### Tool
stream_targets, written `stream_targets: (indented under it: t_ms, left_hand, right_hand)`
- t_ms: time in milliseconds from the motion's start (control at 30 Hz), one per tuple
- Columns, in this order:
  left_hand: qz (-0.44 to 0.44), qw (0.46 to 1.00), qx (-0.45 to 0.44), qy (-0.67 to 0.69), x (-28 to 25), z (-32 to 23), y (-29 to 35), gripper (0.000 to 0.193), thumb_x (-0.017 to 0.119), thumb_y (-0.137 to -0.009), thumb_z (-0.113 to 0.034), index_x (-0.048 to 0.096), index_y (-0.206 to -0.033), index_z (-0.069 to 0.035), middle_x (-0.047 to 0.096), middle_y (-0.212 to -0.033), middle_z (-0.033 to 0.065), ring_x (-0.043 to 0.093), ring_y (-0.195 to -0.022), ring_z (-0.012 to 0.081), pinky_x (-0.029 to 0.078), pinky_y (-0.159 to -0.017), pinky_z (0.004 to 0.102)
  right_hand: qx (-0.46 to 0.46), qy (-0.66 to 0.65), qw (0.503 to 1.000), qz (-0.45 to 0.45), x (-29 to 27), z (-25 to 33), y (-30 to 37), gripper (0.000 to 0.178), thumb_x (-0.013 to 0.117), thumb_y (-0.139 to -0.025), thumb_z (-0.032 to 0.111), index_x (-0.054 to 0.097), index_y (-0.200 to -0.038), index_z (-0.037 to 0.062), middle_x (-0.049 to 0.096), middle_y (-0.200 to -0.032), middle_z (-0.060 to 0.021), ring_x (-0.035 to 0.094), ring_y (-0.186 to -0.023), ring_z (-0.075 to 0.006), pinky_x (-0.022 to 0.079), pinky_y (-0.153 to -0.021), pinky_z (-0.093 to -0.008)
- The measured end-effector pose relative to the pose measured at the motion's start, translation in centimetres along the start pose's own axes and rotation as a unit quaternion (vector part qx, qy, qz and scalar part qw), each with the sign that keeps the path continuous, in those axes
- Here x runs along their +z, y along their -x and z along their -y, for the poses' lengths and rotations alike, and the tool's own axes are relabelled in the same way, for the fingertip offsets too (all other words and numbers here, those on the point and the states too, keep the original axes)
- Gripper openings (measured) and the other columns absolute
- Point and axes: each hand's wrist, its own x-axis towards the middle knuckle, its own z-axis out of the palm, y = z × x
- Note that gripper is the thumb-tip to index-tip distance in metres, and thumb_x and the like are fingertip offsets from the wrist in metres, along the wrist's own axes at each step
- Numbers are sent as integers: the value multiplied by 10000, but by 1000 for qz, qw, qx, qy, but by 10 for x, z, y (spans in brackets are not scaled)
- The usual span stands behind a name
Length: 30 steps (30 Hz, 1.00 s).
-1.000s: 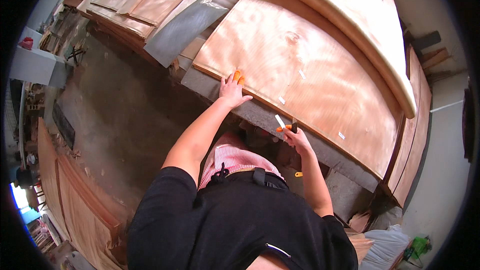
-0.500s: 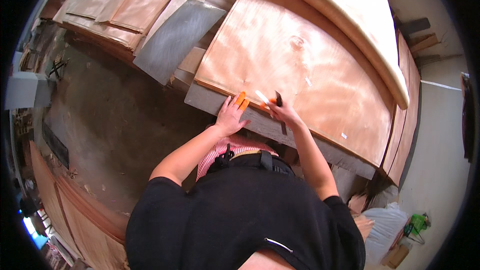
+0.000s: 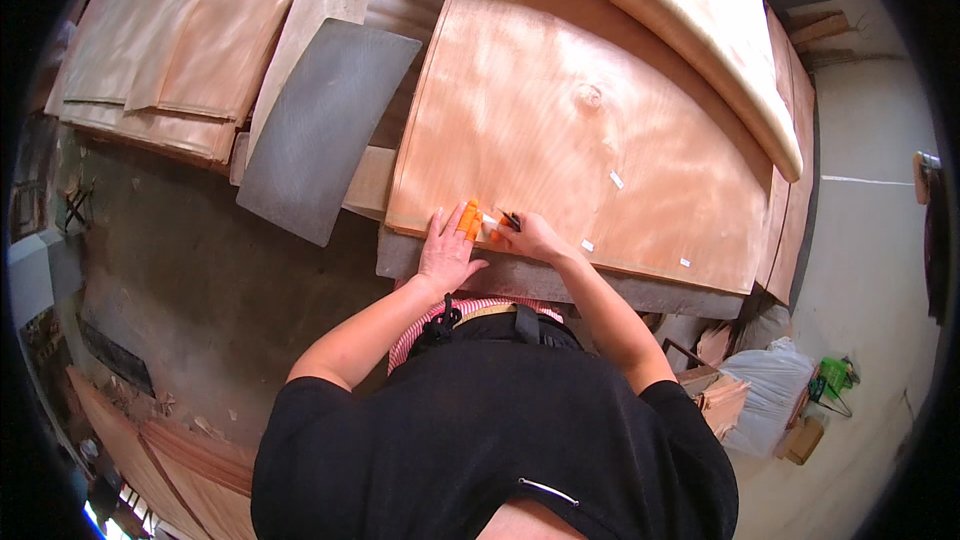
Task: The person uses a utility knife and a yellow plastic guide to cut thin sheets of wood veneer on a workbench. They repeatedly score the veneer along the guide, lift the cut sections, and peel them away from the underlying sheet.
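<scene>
Remotely, I see the wood sheet above a grey slab, left hand open on the sheet's near edge, right hand gripping a dark tool; I'd hold the left clear of it.

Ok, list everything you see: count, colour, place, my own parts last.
Wood stack: one, tan, centre.
Ledge: one, grey, under wood stack.
Curled sheet: one, tan, wood stack's upper right.
Small strips: three, white, on wood stack.
Flat panel: one, grey, left of wood stack.
Second stack: one, tan, upper left.
Other sheets: several, brown, lower left.
Plastic bag: one, whitish, lower right.
Green item: one, kind unclear, right of bag.
Small box: one, brown, below the green item.
Slim tool: one, black, in the right hand.
Finger covers: count unclear, orange, on both hands.
Shirt: one, black, bottom centre.
Left hand: one, wood stack's near edge.
Right hand: one, beside it.
</scene>
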Motion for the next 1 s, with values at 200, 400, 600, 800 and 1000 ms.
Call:
stream_targets:
  t_ms: [200, 400, 600, 800, 1000]
  left_hand:
    - [56, 998, -2, -31, -9, 0, -3, 829, 450, -753, -620, 277, -1361, -84, 177, -1446, 70, 53, -1351, 232, 54, -1055, 501]
    - [-39, 985, 28, 168, -34, 20, -24, 543, 617, -740, -391, 530, -1119, -12, 408, -1274, 156, 350, -1196, 283, 277, -986, 430]
    - [-197, 966, -29, 163, -44, 63, -129, 528, 634, -736, -321, 504, -1126, 10, 402, -1267, 177, 381, -1166, 328, 337, -957, 413]
    - [-59, 997, -44, 18, -43, 65, -157, 747, 603, -725, -458, 361, -1292, -37, 246, -1402, 136, 161, -1321, 269, 85, -1059, 493]
    - [-33, 998, -25, -44, -63, 60, -166, 717, 648, -697, -416, 424, -1246, -14, 363, -1332, 143, 229, -1298, 274, 104, -1058, 493]
  right_hand:
    - [-57, 290, 955, -15, -59, 17, -32, 141, 534, -780, 222, 625, -815, 120, 628, -703, -82, 613, -665, -249, 459, -589, -355]
    - [-70, -151, 985, -44, -110, 24, -94, 200, 527, -850, 189, 645, -761, 55, 586, -605, -11, 535, -567, -78, 404, -531, -253]
    - [-14, -254, 966, -37, -102, 12, -155, 169, 547, -843, 169, 652, -768, 60, 614, -662, -22, 539, -581, -73, 395, -519, -217]
    - [-5, -113, 993, -45, -106, 22, -145, 197, 566, -819, 234, 644, -763, 62, 631, -650, -49, 577, -591, -124, 449, -563, -274]
    - [-53, 189, 980, -41, -137, 37, -139, 163, 536, -789, 218, 647, -780, 100, 630, -709, -104, 608, -671, -260, 470, -621, -354]
